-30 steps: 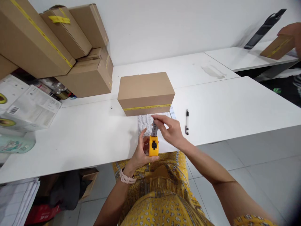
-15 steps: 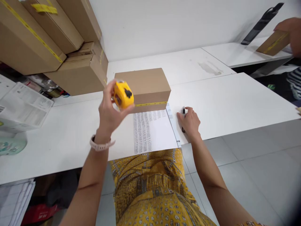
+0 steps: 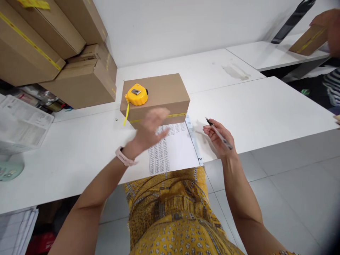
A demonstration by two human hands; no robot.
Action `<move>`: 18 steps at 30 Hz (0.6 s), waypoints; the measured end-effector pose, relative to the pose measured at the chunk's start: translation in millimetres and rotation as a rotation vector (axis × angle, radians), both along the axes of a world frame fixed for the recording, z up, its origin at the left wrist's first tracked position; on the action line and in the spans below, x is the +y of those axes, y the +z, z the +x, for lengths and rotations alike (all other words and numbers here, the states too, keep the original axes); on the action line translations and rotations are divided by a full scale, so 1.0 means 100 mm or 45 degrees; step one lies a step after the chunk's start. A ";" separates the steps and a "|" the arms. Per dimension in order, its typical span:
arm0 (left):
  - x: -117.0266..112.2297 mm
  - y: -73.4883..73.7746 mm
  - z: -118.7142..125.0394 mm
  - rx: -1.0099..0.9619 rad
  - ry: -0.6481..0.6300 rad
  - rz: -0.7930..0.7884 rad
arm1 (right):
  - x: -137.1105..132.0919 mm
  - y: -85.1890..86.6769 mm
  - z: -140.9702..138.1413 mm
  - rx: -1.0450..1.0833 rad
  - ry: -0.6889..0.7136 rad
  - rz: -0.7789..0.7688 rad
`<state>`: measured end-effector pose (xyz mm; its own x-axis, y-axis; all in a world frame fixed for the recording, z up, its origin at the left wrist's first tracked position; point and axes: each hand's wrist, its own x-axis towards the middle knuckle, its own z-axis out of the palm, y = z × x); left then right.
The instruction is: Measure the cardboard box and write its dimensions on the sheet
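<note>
My right hand [image 3: 220,136] has a pen [image 3: 218,134] in its fingers, tip pointing up and left, just right of the papers. My left hand [image 3: 154,129] hovers over the printed sheet [image 3: 180,148] in front of the cardboard box [image 3: 164,90]. It is empty and slightly blurred, the thumb spread from the fingers. On the box's left top lies a yellow tape measure [image 3: 138,95], with a short length of its tape hanging over the front edge. A light blue sheet partly shows under the printed one.
Several cardboard boxes [image 3: 82,79] are stacked at the left, beside a white printed carton [image 3: 26,120]. A greenish container [image 3: 12,170] stands at the left edge. At far right, another person's hand [image 3: 325,17] holds a small box [image 3: 308,39] near a dark bottle [image 3: 292,23].
My left hand has let go of the tape measure on the box and moved right and down over the sheet. The right hand has lifted the pen off the table.
</note>
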<state>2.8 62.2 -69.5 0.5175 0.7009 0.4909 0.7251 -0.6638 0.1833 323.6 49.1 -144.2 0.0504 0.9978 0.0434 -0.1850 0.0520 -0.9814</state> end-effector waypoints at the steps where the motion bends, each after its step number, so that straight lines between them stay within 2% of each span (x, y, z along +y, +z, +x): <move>1: -0.11 -0.15 0.08 0.102 -0.118 -0.145 | -0.05 0.04 -0.01 0.070 0.035 0.012; 4: -0.30 -0.59 0.25 0.324 -0.195 -0.512 | -0.16 0.13 -0.12 0.074 0.031 0.059; 7: -0.34 -0.84 0.32 0.385 -0.138 -0.635 | -0.19 0.17 -0.31 -0.040 -0.027 0.056; 9: -0.34 -0.88 0.37 0.377 -0.113 -0.620 | -0.14 0.16 -0.45 -0.092 -0.024 0.024; 14: -0.34 -0.87 0.46 0.314 -0.105 -0.595 | 0.15 0.09 -0.72 -0.183 0.180 -0.041; 18: -0.32 -0.86 0.43 0.254 -0.127 -0.593 | 0.30 -0.04 -0.83 -0.358 0.134 -0.014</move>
